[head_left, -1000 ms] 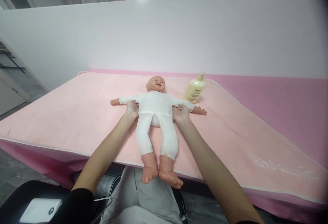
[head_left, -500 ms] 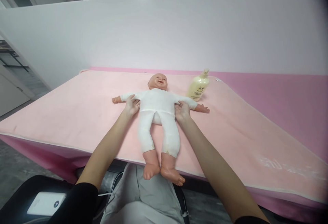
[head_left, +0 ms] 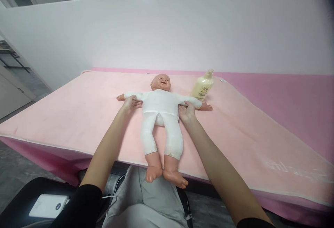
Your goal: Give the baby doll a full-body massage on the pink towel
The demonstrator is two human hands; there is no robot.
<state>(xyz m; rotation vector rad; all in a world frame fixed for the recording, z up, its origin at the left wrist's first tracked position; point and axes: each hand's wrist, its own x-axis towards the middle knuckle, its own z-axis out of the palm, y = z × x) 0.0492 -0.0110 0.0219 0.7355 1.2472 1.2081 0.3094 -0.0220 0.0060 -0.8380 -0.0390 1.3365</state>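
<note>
A baby doll (head_left: 164, 104) with a white cloth body lies on its back on a pink towel (head_left: 86, 123), head toward the wall, arms spread. Its feet stick out past the table's near edge. My left hand (head_left: 132, 104) grips the doll's arm on the left, thumb on top and fingers reaching toward the torso. On the other side my right hand (head_left: 187, 111) holds the opposite arm near the torso, its thumb over the sleeve and the fingers partly hidden. Behind that arm stands a pale yellow pump bottle (head_left: 203, 87).
A white wall panel (head_left: 167, 33) rises behind the table. Darker pink cloth (head_left: 276, 95) shows on the right. At the lower left, a white power bank (head_left: 48, 205) with a cable rests on a black chair (head_left: 15, 200). My lap is under the table's front edge.
My left hand has slid slightly outward to the left along the doll's arm. The doll's hands have shifted a little, the right-side one upward. My right hand stays nearly in place.
</note>
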